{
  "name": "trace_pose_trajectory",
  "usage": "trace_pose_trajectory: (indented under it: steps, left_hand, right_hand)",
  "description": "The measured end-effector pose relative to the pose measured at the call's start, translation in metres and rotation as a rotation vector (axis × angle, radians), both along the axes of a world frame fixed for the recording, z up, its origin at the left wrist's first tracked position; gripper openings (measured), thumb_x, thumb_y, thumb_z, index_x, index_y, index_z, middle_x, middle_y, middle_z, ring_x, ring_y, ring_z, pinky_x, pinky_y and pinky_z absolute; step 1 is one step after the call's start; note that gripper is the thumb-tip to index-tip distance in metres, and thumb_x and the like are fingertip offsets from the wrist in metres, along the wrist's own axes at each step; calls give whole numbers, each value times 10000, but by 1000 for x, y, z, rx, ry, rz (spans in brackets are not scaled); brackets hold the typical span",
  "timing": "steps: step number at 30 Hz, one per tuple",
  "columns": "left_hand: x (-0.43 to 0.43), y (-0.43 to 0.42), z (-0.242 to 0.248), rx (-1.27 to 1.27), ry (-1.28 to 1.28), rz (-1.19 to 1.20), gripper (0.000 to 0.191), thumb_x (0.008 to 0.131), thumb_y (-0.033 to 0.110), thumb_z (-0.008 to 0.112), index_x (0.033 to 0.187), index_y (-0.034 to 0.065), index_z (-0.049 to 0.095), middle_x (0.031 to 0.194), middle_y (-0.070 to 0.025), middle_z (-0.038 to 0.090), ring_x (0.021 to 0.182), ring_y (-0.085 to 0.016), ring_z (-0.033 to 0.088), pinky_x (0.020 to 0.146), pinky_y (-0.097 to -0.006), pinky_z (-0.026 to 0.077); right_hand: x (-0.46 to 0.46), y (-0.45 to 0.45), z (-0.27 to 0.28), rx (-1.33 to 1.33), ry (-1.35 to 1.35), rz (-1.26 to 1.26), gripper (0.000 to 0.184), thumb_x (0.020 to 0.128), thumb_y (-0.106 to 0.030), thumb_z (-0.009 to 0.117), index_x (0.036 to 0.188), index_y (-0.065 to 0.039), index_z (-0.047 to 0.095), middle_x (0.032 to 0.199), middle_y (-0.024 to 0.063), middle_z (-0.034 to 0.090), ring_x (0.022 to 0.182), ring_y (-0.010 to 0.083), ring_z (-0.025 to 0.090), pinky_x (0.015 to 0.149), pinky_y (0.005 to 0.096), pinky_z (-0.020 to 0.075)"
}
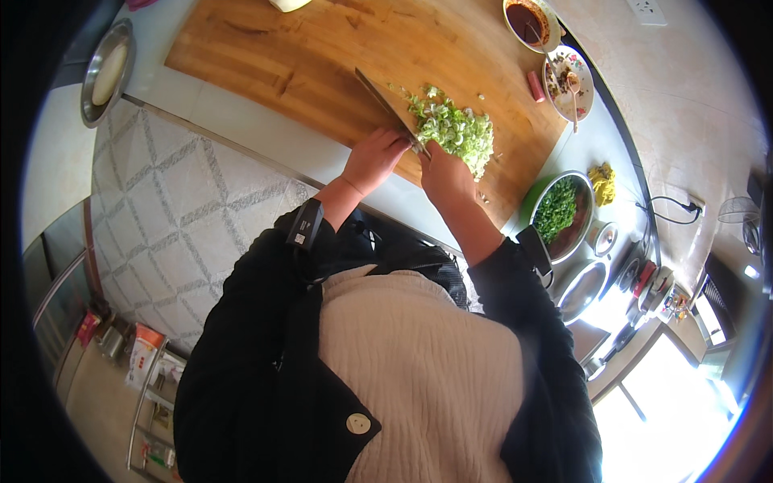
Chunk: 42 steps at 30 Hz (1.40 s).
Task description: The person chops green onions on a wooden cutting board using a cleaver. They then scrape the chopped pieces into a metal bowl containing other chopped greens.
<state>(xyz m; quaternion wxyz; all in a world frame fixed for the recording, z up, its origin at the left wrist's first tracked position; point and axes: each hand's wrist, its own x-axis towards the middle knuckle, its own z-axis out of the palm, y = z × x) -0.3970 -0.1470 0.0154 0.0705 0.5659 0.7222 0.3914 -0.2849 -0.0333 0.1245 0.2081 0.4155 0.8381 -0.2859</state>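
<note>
Under both hands lies a thick wooden cutting board (pixel 290 54). My right hand (pixel 448 174) grips the handle end of a kitchen knife (pixel 385 102), whose blade points away toward the upper left and is seen nearly edge-on. Close to the handle, the fingers of my left hand (pixel 373 158) meet the blade; whether they pinch something small there is hidden. A heap of chopped green onion (pixel 456 133) sits on the board just right of the blade, beyond my right hand.
At the right stand a bowl of dark sauce (pixel 520 17), a flowered bowl with a spoon (pixel 558 93), and a green pot holding chopped greens (pixel 552 211). A red cylindrical piece (pixel 535 86) lies on the board. A metal basin with pale dough (pixel 110 75) stands far left.
</note>
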Motion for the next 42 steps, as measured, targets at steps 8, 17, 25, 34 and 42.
trace_pose_trajectory:
  steps: [8,17,25,34,42]
  left_hand:
    - [1,-2,4,1,-8,-1,226,810,43,659,1032,86,657,1018,-56,623,937,-282,600,761,-382,536]
    - [-4,-12,14,6,-69,-71,298,789,35,637,1087,51,621,1064,-89,609,964,-302,603,786,-382,544]
    - [-17,-19,10,-84,28,-162,356,786,17,638,1137,64,603,1094,-82,622,985,-305,623,785,-401,548]
    - [-24,-26,10,-3,44,-207,290,790,52,675,1077,67,639,1130,-82,642,1026,-280,628,840,-378,546]
    - [-28,-20,-2,-81,77,-275,251,806,68,631,1056,81,649,1077,-60,631,1011,-274,615,819,-369,544]
  right_hand:
    - [22,6,11,-18,-40,-52,272,995,-368,506,1055,-113,578,905,220,691,888,452,658,761,545,509]
    - [6,9,0,16,94,-61,291,996,-384,512,1076,-120,602,900,238,685,873,450,654,746,530,511]
    - [1,-9,-1,64,-84,10,275,984,-367,529,1139,-153,606,917,228,693,895,450,659,785,529,516]
    - [21,0,14,2,14,-18,293,994,-377,515,1081,-111,604,894,234,692,875,452,662,770,539,518]
    - [5,-5,0,8,31,-58,322,985,-388,520,1128,-114,607,904,239,687,899,458,650,782,535,509]
